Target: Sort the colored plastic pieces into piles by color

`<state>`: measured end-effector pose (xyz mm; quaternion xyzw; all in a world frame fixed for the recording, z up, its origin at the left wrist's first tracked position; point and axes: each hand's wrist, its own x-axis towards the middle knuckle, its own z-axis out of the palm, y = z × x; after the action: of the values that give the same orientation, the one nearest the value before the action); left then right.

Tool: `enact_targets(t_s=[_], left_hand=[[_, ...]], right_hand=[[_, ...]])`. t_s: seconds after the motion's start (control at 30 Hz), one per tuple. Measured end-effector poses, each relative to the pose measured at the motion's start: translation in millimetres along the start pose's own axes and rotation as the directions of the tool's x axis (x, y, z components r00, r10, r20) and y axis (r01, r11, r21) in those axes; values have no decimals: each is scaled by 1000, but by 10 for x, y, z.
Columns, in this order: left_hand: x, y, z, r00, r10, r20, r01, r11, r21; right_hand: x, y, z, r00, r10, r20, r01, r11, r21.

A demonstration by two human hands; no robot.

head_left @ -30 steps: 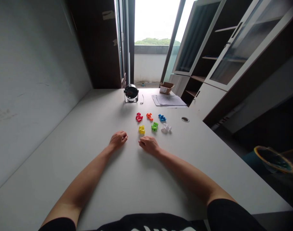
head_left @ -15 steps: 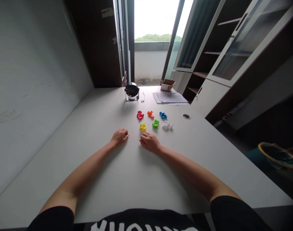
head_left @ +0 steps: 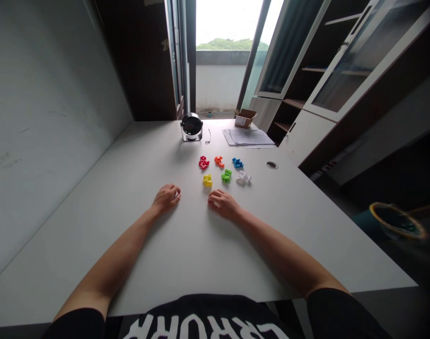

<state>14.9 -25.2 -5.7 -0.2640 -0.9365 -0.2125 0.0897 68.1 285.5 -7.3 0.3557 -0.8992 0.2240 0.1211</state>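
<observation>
My left hand (head_left: 166,197) rests on the white table (head_left: 187,254), its fingers loosely bent with a gap at the thumb and nothing seen in them. To its right, my right hand (head_left: 224,204) lies with curved, parted fingers, just below a yellow plastic piece (head_left: 207,180) and apart from it. Beside that piece are a green piece (head_left: 226,176) and a white piece (head_left: 243,178). Farther back sit a red piece (head_left: 203,163), an orange piece (head_left: 219,162) and a blue piece (head_left: 237,163). Their exact kind is too small to tell.
A round black device on a metal stand (head_left: 191,127) stands at the back, with a thin dark cord (head_left: 209,136) beside it. Paper sheets (head_left: 249,137) and an open cardboard box (head_left: 245,118) are at the back right, near a cable hole (head_left: 272,165). A wall borders the left.
My hands have moved slightly apart, the left one leftward, and their fingers look looser. The whole view has shifted a little; the coloured pieces keep their arrangement.
</observation>
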Motion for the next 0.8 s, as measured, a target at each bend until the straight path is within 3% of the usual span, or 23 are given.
enact_targets(t_s=[0.23,0.43,0.57,0.8], left_hand=[[-59,-5,-57,997,50,57,-48,998,-39],[-88,40,-92,975,148,167,-154,988,20],[-112,86,-68,948,181,264,-203,977,59],[-129,136,11,923,83,377,-135,984,113]], right_hand=[[33,28,40,1000,8,-12,-9,1000,-12],[1,10,34,997,13,70,-9,999,-53],[3,-2,51,988,90,127,-75,990,-121],[21,-60,70,927,273,257,-211,946,-245]])
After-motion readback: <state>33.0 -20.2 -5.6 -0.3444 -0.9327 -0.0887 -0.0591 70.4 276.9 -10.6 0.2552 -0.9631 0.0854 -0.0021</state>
